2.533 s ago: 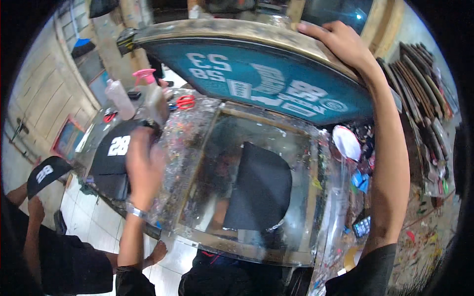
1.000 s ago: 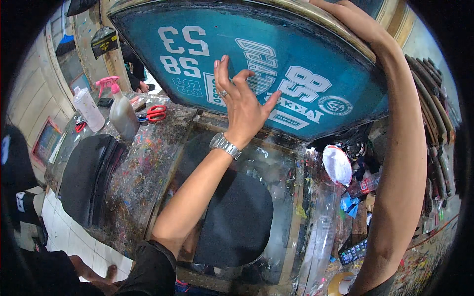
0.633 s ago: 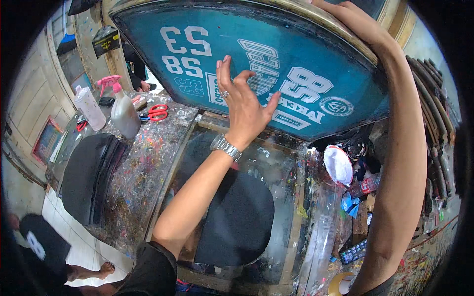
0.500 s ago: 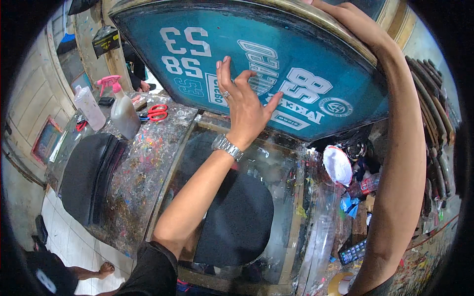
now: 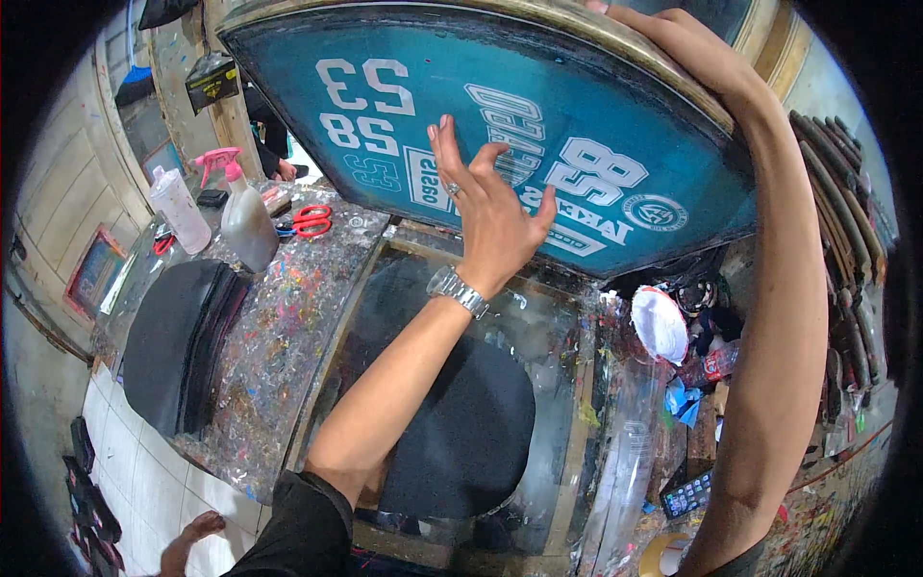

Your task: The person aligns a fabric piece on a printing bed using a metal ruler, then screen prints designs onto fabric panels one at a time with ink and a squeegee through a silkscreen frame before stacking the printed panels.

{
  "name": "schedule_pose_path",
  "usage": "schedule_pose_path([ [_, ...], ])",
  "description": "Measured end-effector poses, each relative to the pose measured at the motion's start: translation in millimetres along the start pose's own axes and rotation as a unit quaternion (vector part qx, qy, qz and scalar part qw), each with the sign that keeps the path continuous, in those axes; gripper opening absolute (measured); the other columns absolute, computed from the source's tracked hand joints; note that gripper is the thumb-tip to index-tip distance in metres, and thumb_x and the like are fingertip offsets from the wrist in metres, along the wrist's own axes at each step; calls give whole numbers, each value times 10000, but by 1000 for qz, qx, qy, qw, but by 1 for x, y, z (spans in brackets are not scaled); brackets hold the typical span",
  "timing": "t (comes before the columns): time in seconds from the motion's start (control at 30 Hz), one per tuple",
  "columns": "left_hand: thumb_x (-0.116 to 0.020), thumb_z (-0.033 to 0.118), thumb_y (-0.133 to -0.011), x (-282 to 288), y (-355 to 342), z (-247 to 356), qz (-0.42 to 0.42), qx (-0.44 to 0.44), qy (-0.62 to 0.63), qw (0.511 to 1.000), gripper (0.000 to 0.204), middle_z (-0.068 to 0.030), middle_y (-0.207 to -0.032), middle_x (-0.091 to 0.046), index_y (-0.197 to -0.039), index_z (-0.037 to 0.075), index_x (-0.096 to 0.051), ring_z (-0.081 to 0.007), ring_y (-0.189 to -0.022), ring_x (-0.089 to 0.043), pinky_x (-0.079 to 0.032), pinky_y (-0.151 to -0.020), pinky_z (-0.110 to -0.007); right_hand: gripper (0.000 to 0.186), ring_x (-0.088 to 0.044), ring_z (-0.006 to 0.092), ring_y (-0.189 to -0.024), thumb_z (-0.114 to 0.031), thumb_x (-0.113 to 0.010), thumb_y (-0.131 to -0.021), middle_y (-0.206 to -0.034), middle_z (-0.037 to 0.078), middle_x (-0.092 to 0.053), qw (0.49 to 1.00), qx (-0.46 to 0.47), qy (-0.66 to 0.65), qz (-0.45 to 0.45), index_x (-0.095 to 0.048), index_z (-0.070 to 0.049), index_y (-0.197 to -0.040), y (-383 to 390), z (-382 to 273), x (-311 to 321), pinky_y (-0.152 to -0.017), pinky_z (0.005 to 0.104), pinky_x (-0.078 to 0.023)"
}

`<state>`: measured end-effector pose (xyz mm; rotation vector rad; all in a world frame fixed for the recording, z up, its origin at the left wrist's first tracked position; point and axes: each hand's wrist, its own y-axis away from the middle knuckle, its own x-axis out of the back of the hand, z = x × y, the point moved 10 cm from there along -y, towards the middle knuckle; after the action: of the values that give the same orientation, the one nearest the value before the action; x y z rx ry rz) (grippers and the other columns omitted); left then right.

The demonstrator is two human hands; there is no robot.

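A screen-printing frame [image 5: 577, 115] with teal mesh and white lettering and numerals stands tilted up at the far side of the table. My right hand [image 5: 697, 53] is wrapped over its upper rim at the right. My left hand [image 5: 495, 221], with a ring and a metal watch, has its fingers apart in front of the mesh; whether the fingertips touch it I cannot tell. Below my left forearm a rounded black fabric panel [image 5: 471, 433] lies flat on the framed print bed [image 5: 562, 452], partly covered by the arm.
Several black panels [image 5: 173, 337] are stacked at left. Behind them stand a pink-topped spray bottle [image 5: 248, 226], a clear bottle [image 5: 180, 212] and red-handled scissors [image 5: 311, 221]. At right are a white-filled tub [image 5: 660, 325], a phone-like device [image 5: 687, 495] and a tape roll [image 5: 663, 555].
My left hand has shifted slightly right and down in front of the mesh. My right hand keeps its grip on the rim. At lower left, a dark-clothed leg has moved mostly out of view.
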<state>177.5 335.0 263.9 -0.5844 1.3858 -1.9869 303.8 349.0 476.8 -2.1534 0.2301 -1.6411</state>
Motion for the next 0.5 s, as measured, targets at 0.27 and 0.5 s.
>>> schedule_pose_path([
  [0.27,-812,178,-738,-1,0,-2,13,-2,11,1000,736,-307,-1525,-38,-1239,-31,-315,-539,-1443,-72,-238,-1145,-585,760,-681,356,-1014,-720,-590,-844,-1076,253,-719,1000,-6,-14,1,-774,-2,-1013,-2,4,0,-946,439,-495],
  [0.5,-809,177,-737,-3,1,-4,7,0,21,1000,732,-317,-1520,-37,-1237,-26,-315,-540,-1446,-58,-230,-1144,-591,804,-680,352,-999,-745,-583,-834,-1038,262,-718,999,11,-30,1,-772,23,-981,-3,3,-1,-933,428,-497],
])
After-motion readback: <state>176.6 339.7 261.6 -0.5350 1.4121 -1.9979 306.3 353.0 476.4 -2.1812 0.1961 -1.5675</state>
